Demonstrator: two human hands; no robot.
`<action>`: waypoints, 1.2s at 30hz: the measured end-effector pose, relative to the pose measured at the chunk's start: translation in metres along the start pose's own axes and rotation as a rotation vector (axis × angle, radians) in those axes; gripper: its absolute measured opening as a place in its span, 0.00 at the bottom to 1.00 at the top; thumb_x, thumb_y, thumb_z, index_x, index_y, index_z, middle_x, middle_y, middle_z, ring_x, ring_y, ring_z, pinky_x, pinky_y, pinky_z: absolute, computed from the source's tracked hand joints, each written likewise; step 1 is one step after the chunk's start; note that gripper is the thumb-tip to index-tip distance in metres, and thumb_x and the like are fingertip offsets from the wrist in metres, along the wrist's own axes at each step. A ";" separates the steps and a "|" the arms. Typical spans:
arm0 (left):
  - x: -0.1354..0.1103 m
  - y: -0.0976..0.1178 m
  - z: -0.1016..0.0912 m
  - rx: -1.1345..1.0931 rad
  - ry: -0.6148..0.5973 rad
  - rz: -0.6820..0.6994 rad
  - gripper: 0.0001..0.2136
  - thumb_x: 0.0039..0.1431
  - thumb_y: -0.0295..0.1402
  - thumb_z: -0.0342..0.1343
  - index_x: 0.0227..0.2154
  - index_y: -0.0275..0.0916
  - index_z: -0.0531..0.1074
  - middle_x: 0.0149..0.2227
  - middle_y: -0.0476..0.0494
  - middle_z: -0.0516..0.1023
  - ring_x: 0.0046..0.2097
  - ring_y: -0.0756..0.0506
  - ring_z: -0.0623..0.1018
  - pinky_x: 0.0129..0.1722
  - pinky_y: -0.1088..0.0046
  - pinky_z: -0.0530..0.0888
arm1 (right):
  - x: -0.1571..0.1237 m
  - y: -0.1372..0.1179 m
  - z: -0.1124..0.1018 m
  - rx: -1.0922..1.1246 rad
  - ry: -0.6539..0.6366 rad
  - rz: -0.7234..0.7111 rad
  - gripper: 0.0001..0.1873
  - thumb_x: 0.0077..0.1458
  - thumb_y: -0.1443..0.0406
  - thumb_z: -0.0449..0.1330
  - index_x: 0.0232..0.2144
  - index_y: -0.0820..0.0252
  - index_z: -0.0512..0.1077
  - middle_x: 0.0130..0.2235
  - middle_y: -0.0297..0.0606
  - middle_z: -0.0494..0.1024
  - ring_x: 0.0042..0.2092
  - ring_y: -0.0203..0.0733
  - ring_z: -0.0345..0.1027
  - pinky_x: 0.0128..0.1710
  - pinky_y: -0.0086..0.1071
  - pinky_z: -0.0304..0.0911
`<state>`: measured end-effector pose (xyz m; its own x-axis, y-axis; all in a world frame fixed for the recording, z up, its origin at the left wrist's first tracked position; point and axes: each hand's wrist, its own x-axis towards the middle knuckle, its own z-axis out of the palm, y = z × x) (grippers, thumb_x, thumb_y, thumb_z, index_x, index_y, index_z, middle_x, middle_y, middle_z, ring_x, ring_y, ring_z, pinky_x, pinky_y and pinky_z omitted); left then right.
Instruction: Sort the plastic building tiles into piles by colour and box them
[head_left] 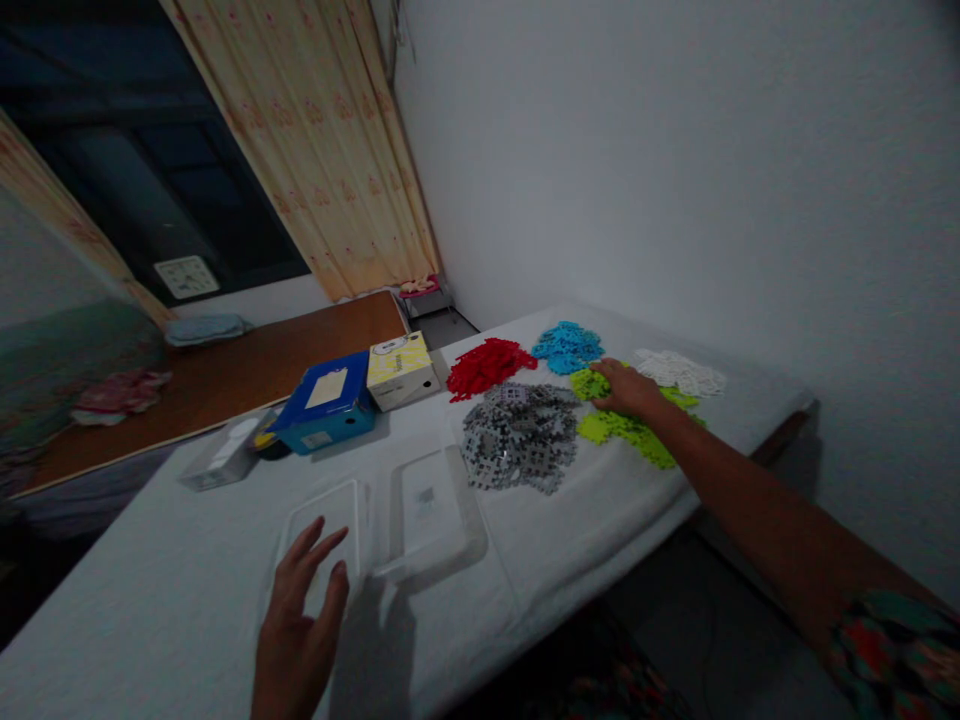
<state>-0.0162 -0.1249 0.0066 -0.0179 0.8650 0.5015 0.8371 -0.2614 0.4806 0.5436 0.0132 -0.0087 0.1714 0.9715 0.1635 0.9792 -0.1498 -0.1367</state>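
Observation:
On the white-covered table lie piles of small flat plastic pieces: red, blue, white, grey and lime green. My right hand reaches far out and rests on the lime green pile, fingers curled down into the pieces; whether it grips any is hidden. My left hand hovers open, fingers spread, just in front of a clear plastic lid. A clear plastic box stands beside the lid.
A blue box and a yellow-and-white box stand at the table's back left, with a clear container beside them. Behind is a wooden surface with cloths, a curtain and a dark window. A white wall is at right.

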 end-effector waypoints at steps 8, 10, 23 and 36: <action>-0.007 -0.010 0.002 0.027 -0.019 0.069 0.16 0.60 0.42 0.52 0.49 0.48 0.75 0.61 0.45 0.70 0.62 0.37 0.70 0.58 0.53 0.72 | -0.001 0.002 0.001 0.015 0.045 -0.056 0.37 0.50 0.54 0.63 0.62 0.50 0.63 0.66 0.43 0.60 0.58 0.59 0.63 0.50 0.51 0.66; -0.009 -0.012 0.002 0.009 -0.018 0.081 0.16 0.61 0.42 0.52 0.49 0.48 0.75 0.61 0.45 0.70 0.61 0.37 0.70 0.54 0.55 0.75 | 0.000 0.004 0.002 0.011 0.047 -0.058 0.37 0.50 0.54 0.63 0.62 0.50 0.63 0.65 0.43 0.61 0.57 0.59 0.63 0.50 0.51 0.66; -0.025 0.005 0.005 -0.033 -0.072 0.178 0.12 0.62 0.40 0.54 0.46 0.46 0.76 0.57 0.42 0.74 0.58 0.39 0.74 0.56 0.52 0.74 | 0.011 0.017 0.008 0.019 0.010 -0.109 0.41 0.48 0.52 0.66 0.64 0.46 0.61 0.66 0.43 0.61 0.60 0.59 0.62 0.54 0.51 0.63; -0.027 -0.003 0.011 0.009 -0.066 0.335 0.13 0.63 0.37 0.53 0.49 0.48 0.74 0.58 0.41 0.71 0.59 0.39 0.72 0.58 0.50 0.71 | 0.005 0.005 -0.005 -0.058 -0.021 -0.062 0.36 0.50 0.54 0.63 0.61 0.49 0.63 0.64 0.44 0.63 0.57 0.59 0.64 0.47 0.50 0.67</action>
<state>-0.0120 -0.1431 -0.0165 0.2945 0.7575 0.5827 0.7954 -0.5322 0.2900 0.5496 0.0162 -0.0035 0.1081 0.9829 0.1488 0.9927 -0.0986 -0.0696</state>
